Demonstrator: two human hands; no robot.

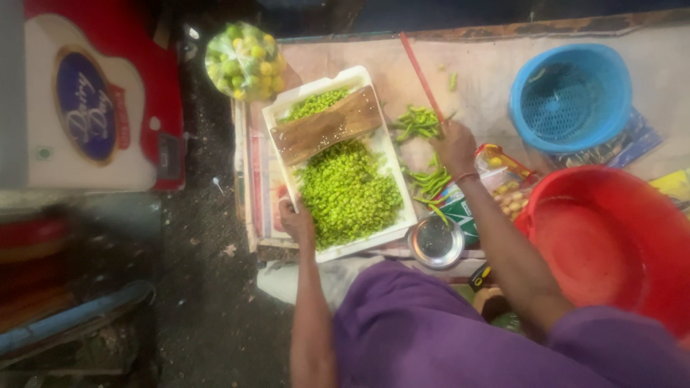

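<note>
**Steadying the tray, reaching into the chillies**

Starting nearest, at the purple-clothed lap, and following both bare arms outward over the table (489,72).

Gripping the near left rim of the white tray (338,77) with the left hand (296,219), fingers curled over the edge and holding it in place. Passing a small steel bowl (435,242) just beside the tray's near right corner.

Looking across the tray at a thick heap of chopped green pieces (348,190), with a wooden board (327,131) lying slantwise over the far half.

Reaching with the right hand (454,147) to the loose green chillies (417,122) on the table just right of the tray. Seeing only the back of that hand, so not being able to tell whether its fingers are spread or pinched on a chilli.

Judging the step as gathering whole chillies while the tray is being held still. Judging, too, that bringing a bunch over would be calling for a closed grasp and a short carry left onto the board, with the tray kept from sliding.

Noting a big red tub (611,244) at the right, a blue basket (571,97) beyond it, a thin red stick (420,72) past the chillies, and a clear bag of limes (243,59) at the tray's far left.
</note>
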